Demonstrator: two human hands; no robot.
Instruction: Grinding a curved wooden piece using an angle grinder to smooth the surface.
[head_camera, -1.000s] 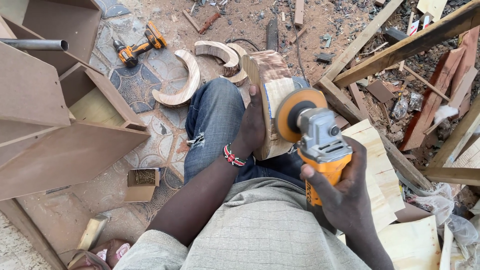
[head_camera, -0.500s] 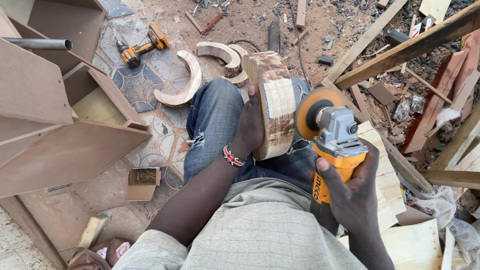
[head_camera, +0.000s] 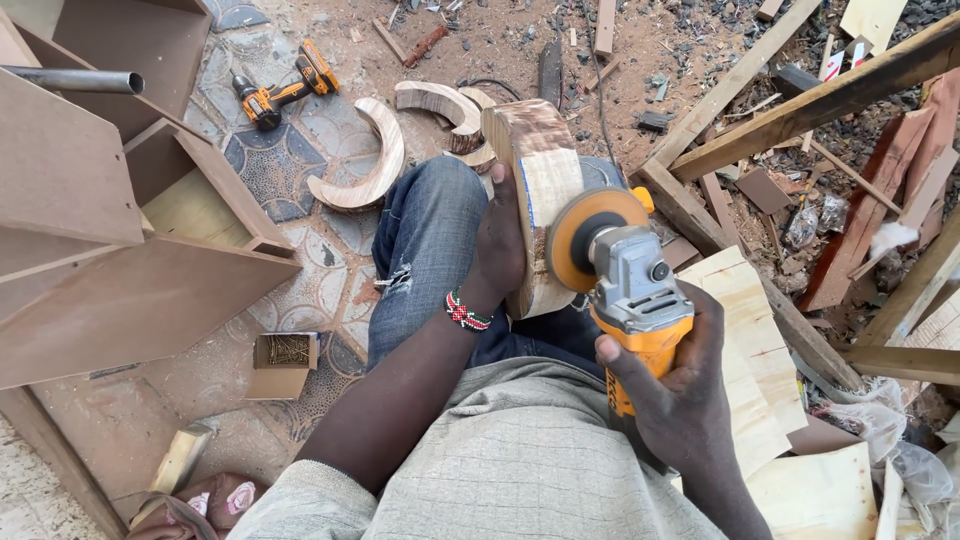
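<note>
A small open cardboard box sits on the patterned tile floor to the left of the person's leg; it holds a loose heap of thin metal fasteners (screws or nails, too small to tell apart). Further left stand open brown board cabinet carcasses, their compartments showing only bare board. The curved laminated wood block stands on edge on the person's lap, just right of the denim-covered left knee. Its long axis runs from the lap away from the person toward the top of the view, and its broad pale face is turned to the right, toward the grinder. The left hand lies flat against the block's left face with fingers extended upward along it and the thumb hooked over the near edge, bracing the block rather than wrapping it; a beaded bracelet circles that wrist. The right hand is closed fully around the orange body of the angle grinder, fingers wrapped about the housing. The grinder's body points away from the person, and its tan sanding disc faces left, touching the block's right face near its lower end. On the floor beyond the knee lie a crescent-shaped wood piece and a second curved piece, with an orange cordless drill near them. Pale plywood offcuts lie just right of the right hand.
</note>
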